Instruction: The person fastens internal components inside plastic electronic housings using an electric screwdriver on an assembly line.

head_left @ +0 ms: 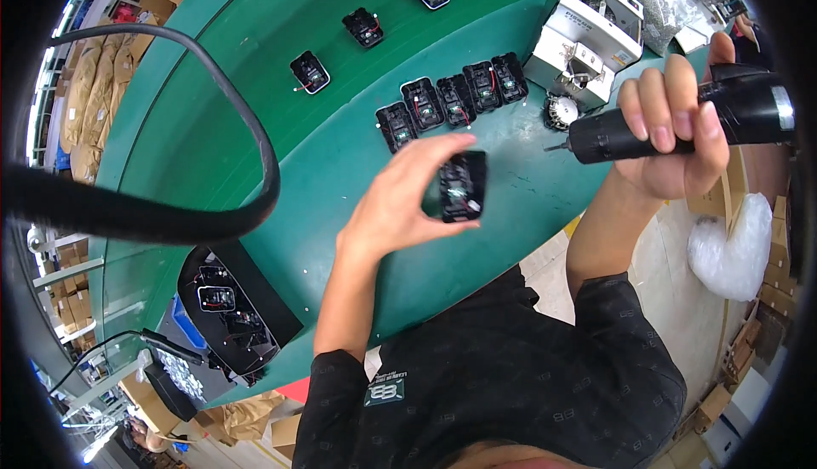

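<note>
Pinching black rectangular plastic housing (pixel 460 188) by near and far edges, left hand (pixel 393 203); likely light, stiff, fragile inside, so we'd stay there. Right hand (pixel 681 141) clenches black cylindrical screwdriver (pixel 602 135).

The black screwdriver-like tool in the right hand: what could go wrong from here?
The thin tip of the black tool in the right hand points leftward, toward the left hand's side; a slip might jab something. The left hand holds a black housing by its edges, so it could drop. Its inside is exposed, so a stray tip might scratch the parts.
</note>
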A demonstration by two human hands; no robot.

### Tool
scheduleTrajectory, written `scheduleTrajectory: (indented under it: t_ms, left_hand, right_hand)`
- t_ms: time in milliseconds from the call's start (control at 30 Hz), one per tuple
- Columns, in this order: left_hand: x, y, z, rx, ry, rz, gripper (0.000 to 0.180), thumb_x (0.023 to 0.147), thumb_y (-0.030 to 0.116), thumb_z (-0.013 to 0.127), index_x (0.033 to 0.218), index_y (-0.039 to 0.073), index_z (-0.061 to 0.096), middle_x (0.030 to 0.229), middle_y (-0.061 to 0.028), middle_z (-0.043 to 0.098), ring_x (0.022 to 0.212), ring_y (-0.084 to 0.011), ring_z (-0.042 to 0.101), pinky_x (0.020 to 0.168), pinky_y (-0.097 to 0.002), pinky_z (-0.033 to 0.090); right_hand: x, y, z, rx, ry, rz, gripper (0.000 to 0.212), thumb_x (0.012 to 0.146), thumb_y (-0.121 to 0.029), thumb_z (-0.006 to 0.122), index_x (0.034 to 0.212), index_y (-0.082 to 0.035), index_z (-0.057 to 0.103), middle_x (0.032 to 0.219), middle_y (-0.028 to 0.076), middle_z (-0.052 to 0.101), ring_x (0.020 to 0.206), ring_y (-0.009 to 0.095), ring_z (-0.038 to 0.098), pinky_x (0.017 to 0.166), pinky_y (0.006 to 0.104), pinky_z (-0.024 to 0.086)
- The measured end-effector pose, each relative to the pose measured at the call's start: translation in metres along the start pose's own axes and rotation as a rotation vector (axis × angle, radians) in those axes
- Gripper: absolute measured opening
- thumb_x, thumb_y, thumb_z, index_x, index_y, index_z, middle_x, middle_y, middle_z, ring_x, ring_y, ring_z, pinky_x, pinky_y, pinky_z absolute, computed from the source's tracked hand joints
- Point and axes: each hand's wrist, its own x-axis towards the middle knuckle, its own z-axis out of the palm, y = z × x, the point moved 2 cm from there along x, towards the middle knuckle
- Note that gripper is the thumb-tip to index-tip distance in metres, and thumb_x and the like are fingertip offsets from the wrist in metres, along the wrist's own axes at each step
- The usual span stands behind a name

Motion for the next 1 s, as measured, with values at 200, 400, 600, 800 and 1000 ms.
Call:
scheduleTrajectory:
  t_ms: [200,400,600,800,1000]
  left_hand:
    - [0.007,0.025,0.013,-0.016,-0.193,0.109,0.070,0.057,0.017,0.085,0.119,0.005,0.056,0.138,-0.0176,0.043,0.121,-0.0348,0.049,0.098,-0.0425,0.044]
    - [-0.001,0.026,0.020,0.072,-0.200,0.251,0.064,0.063,0.022,0.082,0.120,0.003,0.057,0.136,-0.0173,0.045,0.117,-0.0357,0.052,0.095,-0.0423,0.046]
    - [-0.001,0.027,0.016,0.044,-0.168,0.198,0.070,0.064,0.025,0.081,0.123,0.000,0.053,0.131,-0.0167,0.049,0.113,-0.0334,0.055,0.094,-0.0404,0.047]
    - [-0.001,0.027,0.015,0.035,-0.163,0.211,0.072,0.064,0.026,0.081,0.125,0.000,0.052,0.129,-0.0172,0.050,0.112,-0.0335,0.056,0.092,-0.0403,0.047]
    - [-0.001,0.029,0.014,0.012,-0.184,0.171,0.075,0.062,0.026,0.083,0.125,0.001,0.051,0.129,-0.0162,0.050,0.112,-0.0330,0.056,0.093,-0.0401,0.047]
  right_hand:
    - [-0.005,0.005,0.013,0.175,-0.041,0.065,0.052,0.087,-0.012,0.051,0.134,-0.002,0.030,0.074,0.000,0.047,0.062,0.009,0.052,0.062,0.0262,0.044]
    - [-0.013,0.020,0.016,0.236,-0.003,0.106,0.054,0.088,-0.012,0.048,0.137,-0.001,0.029,0.074,0.001,0.047,0.062,0.009,0.051,0.062,0.0269,0.045]
    - [-0.016,0.023,0.017,0.180,0.025,0.087,0.053,0.089,-0.013,0.045,0.138,-0.001,0.028,0.074,0.000,0.045,0.062,0.008,0.049,0.062,0.0270,0.044]
    - [-0.015,0.022,0.018,0.127,0.020,0.081,0.053,0.089,-0.013,0.045,0.138,-0.002,0.027,0.074,0.000,0.045,0.061,0.008,0.049,0.062,0.0269,0.044]
    - [-0.015,0.023,0.019,0.120,-0.016,0.078,0.054,0.088,-0.013,0.047,0.137,-0.003,0.028,0.074,0.000,0.045,0.061,0.008,0.049,0.061,0.0265,0.045]
